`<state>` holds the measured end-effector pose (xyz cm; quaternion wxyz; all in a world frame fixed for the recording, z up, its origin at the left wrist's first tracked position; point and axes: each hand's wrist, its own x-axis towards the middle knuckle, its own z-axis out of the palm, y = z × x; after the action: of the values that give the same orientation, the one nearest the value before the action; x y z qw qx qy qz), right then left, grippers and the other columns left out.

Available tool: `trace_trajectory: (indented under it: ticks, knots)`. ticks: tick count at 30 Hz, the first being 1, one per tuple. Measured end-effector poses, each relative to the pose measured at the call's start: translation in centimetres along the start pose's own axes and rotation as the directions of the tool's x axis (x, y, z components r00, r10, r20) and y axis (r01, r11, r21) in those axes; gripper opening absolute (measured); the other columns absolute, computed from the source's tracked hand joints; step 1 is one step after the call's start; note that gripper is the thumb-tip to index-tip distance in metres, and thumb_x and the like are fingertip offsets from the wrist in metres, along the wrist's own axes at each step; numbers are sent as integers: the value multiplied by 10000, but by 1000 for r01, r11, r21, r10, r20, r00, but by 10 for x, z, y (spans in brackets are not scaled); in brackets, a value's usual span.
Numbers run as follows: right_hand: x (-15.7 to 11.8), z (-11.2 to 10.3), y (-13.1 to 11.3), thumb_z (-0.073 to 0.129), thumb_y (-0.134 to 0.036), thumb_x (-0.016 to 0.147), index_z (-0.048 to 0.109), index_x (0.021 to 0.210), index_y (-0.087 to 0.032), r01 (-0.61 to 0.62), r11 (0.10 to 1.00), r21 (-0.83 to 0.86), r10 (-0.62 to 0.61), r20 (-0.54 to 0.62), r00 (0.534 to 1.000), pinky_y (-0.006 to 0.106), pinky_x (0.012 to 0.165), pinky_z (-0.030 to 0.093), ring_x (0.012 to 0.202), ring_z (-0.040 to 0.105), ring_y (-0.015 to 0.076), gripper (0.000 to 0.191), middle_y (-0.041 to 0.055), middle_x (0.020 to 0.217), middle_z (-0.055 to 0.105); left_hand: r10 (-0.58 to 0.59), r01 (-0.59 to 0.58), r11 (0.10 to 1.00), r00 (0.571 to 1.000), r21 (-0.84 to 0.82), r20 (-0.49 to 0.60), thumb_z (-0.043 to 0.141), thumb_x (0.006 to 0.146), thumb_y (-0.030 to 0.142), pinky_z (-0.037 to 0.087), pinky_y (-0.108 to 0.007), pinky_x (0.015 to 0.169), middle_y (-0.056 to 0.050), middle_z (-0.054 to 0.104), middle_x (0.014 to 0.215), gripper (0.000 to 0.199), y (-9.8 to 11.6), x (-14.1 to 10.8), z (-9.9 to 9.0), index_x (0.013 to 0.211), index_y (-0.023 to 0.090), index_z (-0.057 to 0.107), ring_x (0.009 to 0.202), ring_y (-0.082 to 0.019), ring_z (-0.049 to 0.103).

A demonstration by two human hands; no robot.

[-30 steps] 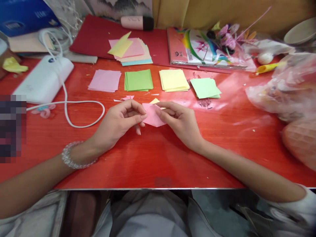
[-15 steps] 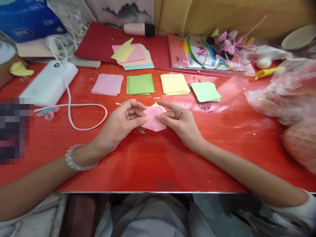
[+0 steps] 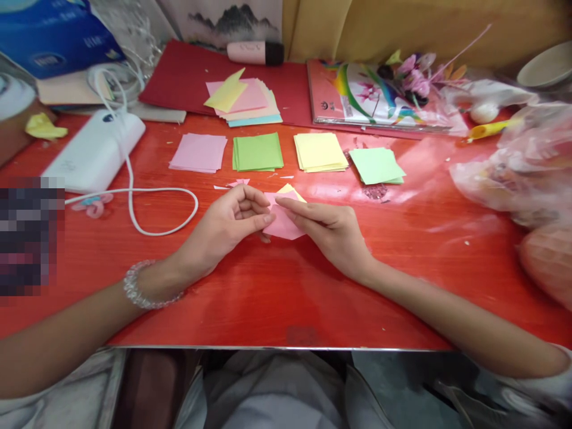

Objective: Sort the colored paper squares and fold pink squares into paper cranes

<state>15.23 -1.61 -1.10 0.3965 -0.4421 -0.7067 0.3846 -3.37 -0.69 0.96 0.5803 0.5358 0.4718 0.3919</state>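
Note:
A small folded pink paper (image 3: 286, 228) is between my hands above the red table, with a yellow paper corner (image 3: 293, 192) sticking out behind it. My left hand (image 3: 223, 223) pinches its left edge between thumb and curled fingers. My right hand (image 3: 337, 235) grips the right side, its fingers pressed together and the index finger lying straight across the upper part. My right fingertips cover some of the folds. Just beyond the hands lie pink paper scraps (image 3: 241, 182).
Square stacks in pink (image 3: 199, 152), green (image 3: 258, 152), yellow (image 3: 319, 151) and pale green (image 3: 378, 165) form a row. Behind them are mixed papers (image 3: 250, 98) and a wrapped pack (image 3: 357, 98). A white power bank (image 3: 96, 152) with its cable (image 3: 170, 232) lies left; plastic bags (image 3: 496, 173) sit right.
My right index finger has come down from the raised yellow corner onto the pink paper, and the right fingers are closer together. My left hand keeps its pinch. The view has shifted slightly.

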Motion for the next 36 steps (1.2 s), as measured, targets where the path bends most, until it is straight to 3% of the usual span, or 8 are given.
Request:
trace_trajectory:
  ticks: [7,13,15,18,27,36]
  knots:
    - [2,0,-5,552,-269,875,686,1093,-219,-19,996,88,13,70,997,283,795,521,937,661,173,260,2,1059,710,-30,31,999,999,-36,41,692,729,194,489,-157,626,33,550,788,186,0,1,-2,808,158,527,725,-65,555]
    - [7,-1,-4,589,-342,852,706,874,-193,-122,969,215,112,60,992,225,723,496,823,646,131,190,0,867,717,-4,2,997,1000,78,16,684,731,217,483,-194,702,16,571,822,187,0,2,-2,804,160,521,772,-88,572]
    - [9,-1,-2,627,-321,826,673,925,-185,-182,933,312,156,106,982,226,722,502,823,646,128,175,8,885,710,14,-15,995,1000,103,10,681,733,205,476,-187,698,20,566,814,179,1,2,-2,802,160,522,761,-81,564]
    - [11,-1,-2,670,-311,787,620,1057,-183,-284,869,405,229,180,957,223,680,519,782,652,125,303,7,839,702,31,-32,990,999,137,12,676,741,192,474,-185,704,25,562,805,163,2,2,-2,801,161,528,757,-77,562]
    - [18,-6,-6,737,-374,696,651,742,-123,-501,800,329,350,423,836,251,588,576,590,650,124,269,3,644,637,59,-64,988,997,139,42,692,732,192,493,-191,721,26,569,809,180,1,2,-3,807,163,531,760,-78,581]
    - [18,-9,-6,761,-378,662,601,686,-124,-526,791,311,352,472,808,226,573,584,574,658,116,301,-6,604,620,53,-60,984,997,170,48,687,729,196,489,-202,714,24,565,796,169,3,1,-2,795,165,535,753,-86,569]
